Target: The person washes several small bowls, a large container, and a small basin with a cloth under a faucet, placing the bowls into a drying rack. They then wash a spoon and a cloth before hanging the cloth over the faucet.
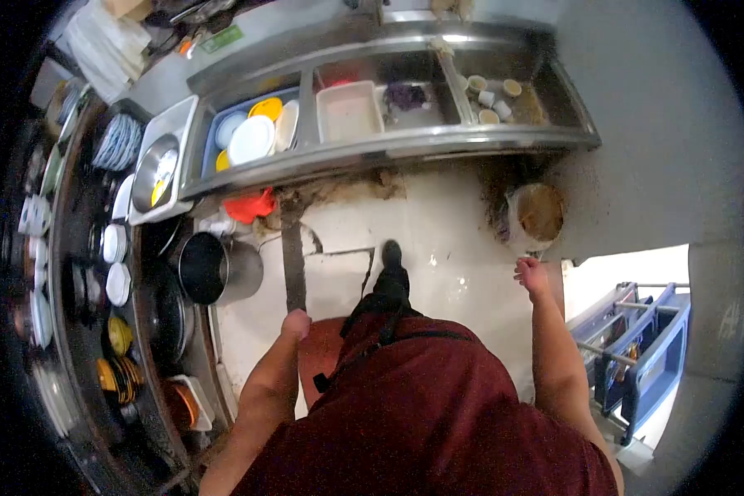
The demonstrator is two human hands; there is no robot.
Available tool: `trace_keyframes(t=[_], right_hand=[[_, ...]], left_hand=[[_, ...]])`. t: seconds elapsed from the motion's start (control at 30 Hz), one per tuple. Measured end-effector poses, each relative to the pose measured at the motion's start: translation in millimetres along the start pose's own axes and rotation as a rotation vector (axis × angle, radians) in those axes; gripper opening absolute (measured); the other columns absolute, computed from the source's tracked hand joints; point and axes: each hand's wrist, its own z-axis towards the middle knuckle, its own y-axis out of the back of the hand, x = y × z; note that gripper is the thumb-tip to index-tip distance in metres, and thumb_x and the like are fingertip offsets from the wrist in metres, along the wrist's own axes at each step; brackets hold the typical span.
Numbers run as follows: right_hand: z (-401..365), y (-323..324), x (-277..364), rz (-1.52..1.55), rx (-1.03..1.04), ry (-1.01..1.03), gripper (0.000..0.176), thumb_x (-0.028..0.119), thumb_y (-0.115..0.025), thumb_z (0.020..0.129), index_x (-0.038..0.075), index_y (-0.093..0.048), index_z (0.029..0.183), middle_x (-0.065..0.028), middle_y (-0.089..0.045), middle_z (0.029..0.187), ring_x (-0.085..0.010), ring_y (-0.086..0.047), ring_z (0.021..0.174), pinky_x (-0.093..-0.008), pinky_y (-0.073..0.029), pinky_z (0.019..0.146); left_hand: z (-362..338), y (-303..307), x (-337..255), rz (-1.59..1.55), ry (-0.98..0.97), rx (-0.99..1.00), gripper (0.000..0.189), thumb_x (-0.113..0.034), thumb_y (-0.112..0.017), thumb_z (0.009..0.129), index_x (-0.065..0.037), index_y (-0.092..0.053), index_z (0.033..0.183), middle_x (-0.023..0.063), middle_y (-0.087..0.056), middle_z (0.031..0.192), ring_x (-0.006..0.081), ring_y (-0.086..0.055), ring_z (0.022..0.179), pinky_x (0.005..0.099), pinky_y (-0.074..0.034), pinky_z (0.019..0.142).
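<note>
My left hand [297, 323] hangs low beside my body, over a reddish-brown surface [322, 351]; its fingers are mostly hidden. On the other side, my right hand [530, 274] is out in the air with curled fingers, just below a white bucket [537, 217] with brown contents in this view. Nothing shows in that hand. Ahead runs a metal sink [372, 147] with several basins. White plates [251, 140] and a yellow bowl [266, 108] lie in the left basin, a white tub [349, 112] in the middle one, and small cups [502, 109] in the right one.
Shelves with stacked plates [117, 140] line the left side. A large metal pot [223, 269] stands near them, with a red cloth or bag [250, 206] beyond it. A blue-grey cart [645, 347] stands at the right, past a grey wall. Wet spots mark the floor.
</note>
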Motion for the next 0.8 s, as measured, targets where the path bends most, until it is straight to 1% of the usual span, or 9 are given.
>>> trace_keyframes(t=[0.1,0.17,0.27,0.3,0.37,0.57,0.67,0.7,0.8], right_hand=[[50,12,35,0.077,-0.062,0.082,0.024,0.02,-0.054,0.088,0.004,-0.058,0.105,-0.0046,-0.061,0.078,-0.0147,-0.058,0.062,-0.0257,-0.044,0.052],[84,-1,74,0.0,-0.094,0.148,0.021,0.019,-0.053,0.089,0.004,-0.059,0.103,-0.0043,-0.061,0.077,-0.0136,-0.058,0.062,-0.0252,-0.043,0.051],[116,23,75,-0.344,0.068,0.287,0.021,0.017,-0.054,0.089,0.002,-0.06,0.102,-0.0057,-0.061,0.079,-0.0147,-0.059,0.064,-0.0267,-0.046,0.055],[137,33,77,-0.55,0.149,0.415,0.021,0.016,-0.054,0.088,0.001,-0.06,0.102,-0.0062,-0.062,0.08,-0.0154,-0.059,0.064,-0.0274,-0.047,0.057],[131,24,157,-0.217,0.051,0.051,0.022,0.016,-0.055,0.088,-0.001,-0.06,0.1,-0.0072,-0.063,0.081,-0.0157,-0.059,0.066,-0.0289,-0.048,0.061],[232,38,206,-0.403,-0.102,0.357,0.022,0.017,-0.057,0.087,-0.003,-0.06,0.097,-0.0089,-0.064,0.077,-0.0148,-0.059,0.066,-0.0294,-0.048,0.061],[245,27,312,-0.443,-0.031,0.471,0.023,0.019,-0.056,0.087,-0.001,-0.06,0.097,-0.0102,-0.064,0.075,-0.0156,-0.059,0.065,-0.03,-0.047,0.059],[280,35,315,-0.457,0.127,0.338,0.028,0.021,-0.059,0.083,-0.001,-0.058,0.102,-0.0191,-0.065,0.092,-0.0329,-0.062,0.085,-0.0396,-0.049,0.075],[366,43,325,-0.532,0.235,0.498,0.035,0.027,-0.059,0.083,0.001,-0.057,0.106,-0.0208,-0.063,0.094,-0.0365,-0.061,0.086,-0.0414,-0.049,0.076]], left_hand=[[78,19,-11,-0.203,-0.093,0.119,0.028,-0.028,-0.055,0.08,-0.006,-0.064,0.095,0.0185,-0.062,0.102,0.0351,-0.057,0.098,0.0418,-0.046,0.087],[162,44,-4,-0.978,0.201,-0.19,0.027,-0.026,-0.054,0.079,-0.004,-0.063,0.092,0.0207,-0.061,0.099,0.0361,-0.058,0.095,0.0433,-0.046,0.084],[197,224,-34,-0.442,-0.05,-0.256,0.02,-0.021,-0.05,0.081,-0.003,-0.059,0.083,0.0225,-0.06,0.087,0.0397,-0.057,0.086,0.0474,-0.046,0.078],[213,275,-48,-0.58,-0.054,-0.429,0.02,-0.022,-0.05,0.081,-0.004,-0.06,0.084,0.0223,-0.06,0.082,0.0413,-0.057,0.082,0.048,-0.046,0.074],[248,342,-60,-0.762,0.022,-0.494,0.022,-0.023,-0.051,0.083,-0.003,-0.06,0.083,0.0213,-0.061,0.08,0.0411,-0.058,0.075,0.0459,-0.047,0.069],[314,476,-95,-0.936,0.076,-0.382,0.029,-0.029,-0.051,0.086,-0.003,-0.062,0.081,0.0187,-0.062,0.072,0.0377,-0.06,0.072,0.0437,-0.047,0.066],[335,470,-107,-0.795,0.139,-0.454,0.028,-0.028,-0.05,0.087,-0.003,-0.061,0.081,0.0181,-0.062,0.071,0.038,-0.059,0.071,0.0438,-0.046,0.064],[339,459,-112,-0.873,0.153,-0.49,0.027,-0.026,-0.049,0.087,-0.002,-0.06,0.081,0.0181,-0.061,0.073,0.0386,-0.059,0.07,0.044,-0.045,0.063],[335,439,-141,-0.996,0.258,-0.594,0.021,-0.022,-0.05,0.085,-0.004,-0.055,0.093,0.0194,-0.061,0.078,0.0388,-0.058,0.072,0.0438,-0.045,0.064]])
